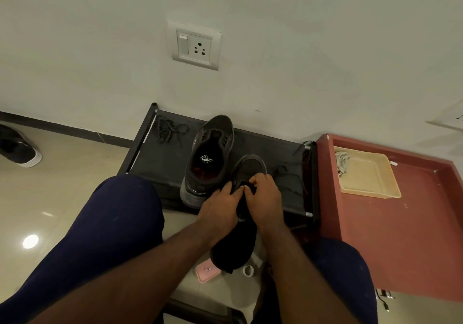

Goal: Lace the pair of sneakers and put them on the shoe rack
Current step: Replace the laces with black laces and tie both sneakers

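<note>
The red cabinet (pixel 400 236) stood hard against the right end of the shoe rack (pixel 160 158), so that side gave no room to swing anything wide. The rack's left end opened onto bare floor, and its back edge met the wall (pixel 300 48). One sneaker (pixel 213 153) already sat on the rack top, heel towards the person, apparently parked there to wait for its own lacing. The other sneaker (pixel 235 248) lay propped between the knees, toe resting on the rack's front edge just beside the first, probably so the eyelets faced up within easy reach. The left hand (pixel 220 208) rested on its side, fingers fairly straight and close together, seemingly steadying it. The right hand (pixel 265 196) had its fingers curled and pinching something dark at the tongue, most likely the lace (pixel 290 178) that trailed off over the rack to the right. A spare lace (pixel 167 129) lay bunched at the rack's back left corner, well apart from both sneakers. Lacing looked barely begun.
</note>
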A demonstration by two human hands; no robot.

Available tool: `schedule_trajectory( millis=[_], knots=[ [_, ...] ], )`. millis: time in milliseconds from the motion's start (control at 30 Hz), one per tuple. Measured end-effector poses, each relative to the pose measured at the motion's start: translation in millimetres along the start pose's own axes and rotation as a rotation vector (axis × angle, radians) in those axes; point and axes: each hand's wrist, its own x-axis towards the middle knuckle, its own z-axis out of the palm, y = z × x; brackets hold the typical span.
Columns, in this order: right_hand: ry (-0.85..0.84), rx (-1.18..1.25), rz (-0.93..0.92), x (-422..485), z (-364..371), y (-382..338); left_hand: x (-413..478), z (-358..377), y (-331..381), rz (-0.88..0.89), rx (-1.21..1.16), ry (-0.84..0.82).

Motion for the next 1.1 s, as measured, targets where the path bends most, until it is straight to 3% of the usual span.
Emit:
schedule_trajectory(
  millis=[267, 633, 833, 967, 1033, 1100],
  knots=[
    [0.044, 0.072, -0.029, -4, -2, -3, 0, -5, 0, 0.000, 0.002, -0.010],
    [0.061, -0.104, -0.086, -6, -7, -8, -3, -6, 0, 0.032, -0.015, -0.010],
    [0.073, 0.179, -0.131, 1, -13, -18, -1, -7, 0, 0.052, 0.041, -0.033],
    [0.136, 0.546, -0.182, -6, -38, -59, -1, -4, -1, 0.074, 0.018, 0.009],
    [0.149, 0.764, -0.156, -8, -55, -72, 1, -7, 1, 0.041, 0.004, -0.020],
    [0.122, 0.823, -0.046, -8, -66, -65, 2, -13, 5, 0.024, -0.028, -0.025]
  ],
)
